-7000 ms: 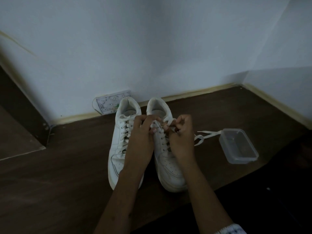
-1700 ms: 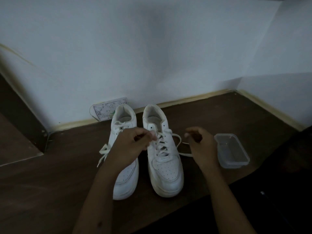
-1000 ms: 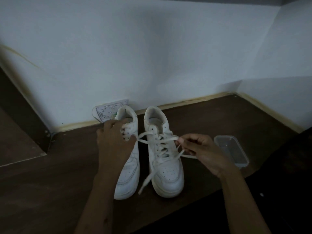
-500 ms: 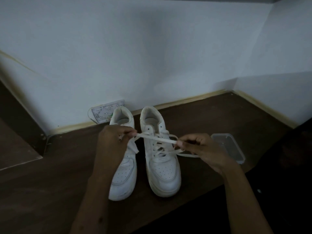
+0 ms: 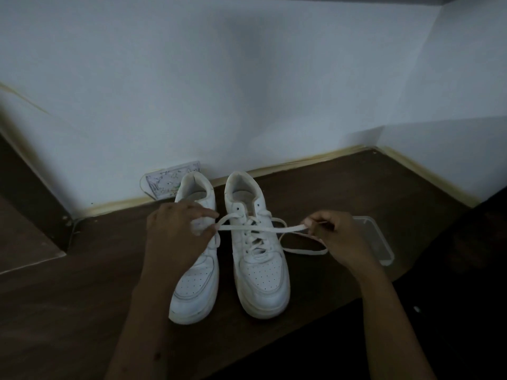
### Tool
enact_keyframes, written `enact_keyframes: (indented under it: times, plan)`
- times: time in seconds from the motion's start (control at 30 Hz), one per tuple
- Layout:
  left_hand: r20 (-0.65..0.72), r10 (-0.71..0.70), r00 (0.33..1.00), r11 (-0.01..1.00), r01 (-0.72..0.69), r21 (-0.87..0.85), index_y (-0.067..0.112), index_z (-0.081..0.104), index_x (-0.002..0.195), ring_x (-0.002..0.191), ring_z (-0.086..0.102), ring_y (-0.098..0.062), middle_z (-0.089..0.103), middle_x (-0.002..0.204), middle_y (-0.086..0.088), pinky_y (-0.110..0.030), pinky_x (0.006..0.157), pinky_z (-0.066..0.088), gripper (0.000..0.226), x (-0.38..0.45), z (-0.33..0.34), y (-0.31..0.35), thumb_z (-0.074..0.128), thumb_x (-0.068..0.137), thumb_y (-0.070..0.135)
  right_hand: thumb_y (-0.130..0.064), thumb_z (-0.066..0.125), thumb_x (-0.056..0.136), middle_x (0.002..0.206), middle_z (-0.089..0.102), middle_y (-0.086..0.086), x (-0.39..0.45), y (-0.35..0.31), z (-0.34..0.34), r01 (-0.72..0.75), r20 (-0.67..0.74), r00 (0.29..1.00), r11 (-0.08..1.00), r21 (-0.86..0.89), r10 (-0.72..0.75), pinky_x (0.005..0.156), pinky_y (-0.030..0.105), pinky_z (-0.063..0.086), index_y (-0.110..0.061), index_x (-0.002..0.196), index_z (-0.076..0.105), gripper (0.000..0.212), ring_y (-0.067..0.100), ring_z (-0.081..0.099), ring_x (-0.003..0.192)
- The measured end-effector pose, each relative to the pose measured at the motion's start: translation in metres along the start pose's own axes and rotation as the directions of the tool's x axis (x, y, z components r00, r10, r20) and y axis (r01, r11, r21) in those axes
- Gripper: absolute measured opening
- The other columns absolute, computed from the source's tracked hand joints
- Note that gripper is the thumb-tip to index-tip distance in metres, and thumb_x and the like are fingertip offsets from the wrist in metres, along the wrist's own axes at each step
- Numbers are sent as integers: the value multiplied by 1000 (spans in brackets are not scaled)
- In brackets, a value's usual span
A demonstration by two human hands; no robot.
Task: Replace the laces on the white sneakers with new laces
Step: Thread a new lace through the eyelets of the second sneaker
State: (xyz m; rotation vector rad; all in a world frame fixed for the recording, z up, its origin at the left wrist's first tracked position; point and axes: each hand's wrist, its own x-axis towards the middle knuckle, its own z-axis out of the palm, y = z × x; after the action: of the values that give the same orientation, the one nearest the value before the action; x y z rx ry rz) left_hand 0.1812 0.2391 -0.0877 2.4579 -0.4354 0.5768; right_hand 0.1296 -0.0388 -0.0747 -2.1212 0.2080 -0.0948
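Centre of the frame: the left hand [image 5: 175,234] and right hand [image 5: 336,237] are each pinching an end of the lace [image 5: 260,228], now pulling it taut across the right-hand sneaker [image 5: 258,259]; half a second ago it was sagging. The top crossing is likely being tightened. The left-hand sneaker [image 5: 196,281] is standing alongside; a plastic tub [image 5: 381,242] is sitting at right.

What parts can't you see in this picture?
Head view only:
- Left sneaker: its laces are hidden by the left hand.
- Plastic container: the right hand covers its near side.
- Paper by the wall: drawing too small and dim.
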Motion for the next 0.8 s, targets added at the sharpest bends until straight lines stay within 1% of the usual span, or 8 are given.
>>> enact_keyframes:
  times: [0.07, 0.2, 0.33, 0.47, 0.6, 0.67, 0.73, 0.8]
  plan:
    - [-7, 21, 1000, 998, -21, -51, 38, 75, 95, 96, 63, -10, 69, 98, 16, -43, 86, 49, 29, 2, 6, 11, 63, 78, 59, -9, 50, 97, 91, 66, -6, -2, -6, 3, 64, 83, 994, 997, 31, -67, 76, 19, 53, -26, 94, 66, 24, 1, 61, 82]
    - [-35, 95, 995, 930, -101, -353, 31, 72, 108, 101, 53, 15, 69, 104, 17, -11, 94, 37, 29, 0, 22, 51, 74, 81, 42, -5, 50, 97, 89, 71, -4, -6, -25, 21, 170, 185, 963, 974, 149, -196, 74, 17, 52, -26, 104, 58, 23, 2, 65, 82]
    - [-155, 110, 982, 898, -166, -407, 28, 65, 108, 94, 48, 28, 60, 94, 26, 0, 88, 33, 26, -5, 35, 72, 69, 83, 25, -6, 62, 90, 78, 72, 1, -2, -33, 39, 292, 2, 952, 914, 281, -305, 65, 17, 50, -5, 96, 59, 6, 9, 69, 70]
    - [-125, -48, 991, 901, -12, -434, 34, 69, 93, 88, 53, 22, 55, 81, 39, 0, 80, 36, 25, -3, 35, 64, 74, 82, 12, -13, 65, 89, 73, 72, -3, 3, -28, 50, 287, -158, 955, 918, 273, -252, 61, 15, 50, -10, 91, 70, 6, 5, 68, 66]
    - [-105, -263, 959, 860, 183, -477, 22, 74, 92, 85, 59, 14, 62, 80, 26, -1, 75, 38, 7, 0, 33, 50, 70, 88, 17, -18, 65, 90, 75, 64, -19, 10, -22, 62, 245, -348, 912, 969, 33, -219, 64, 5, 45, -25, 89, 69, 8, -8, 61, 75]
    - [-125, -280, 952, 872, 198, -447, 24, 73, 95, 86, 60, 7, 65, 85, 19, -4, 77, 40, 7, -1, 38, 46, 68, 90, 23, -27, 66, 89, 76, 62, -20, 11, -24, 74, 212, -320, 925, 977, -7, -203, 63, 4, 44, -28, 87, 66, 2, -11, 59, 76]
    - [-144, -264, 954, 906, 195, -375, 26, 71, 96, 86, 59, 1, 65, 89, 16, -9, 80, 42, 7, -1, 45, 45, 67, 91, 26, -39, 67, 87, 79, 62, -17, 13, -26, 86, 167, -294, 938, 983, -78, -183, 64, 9, 46, -28, 87, 65, 11, -5, 60, 75]
    - [-165, -218, 962, 942, 163, -292, 26, 70, 96, 85, 57, -3, 62, 89, 18, -23, 82, 45, 7, 0, 52, 45, 65, 92, 27, -42, 66, 87, 81, 64, -13, 16, -29, 91, 143, -303, 935, 977, -157, -185, 68, 17, 49, -24, 88, 67, 18, 0, 60, 76]
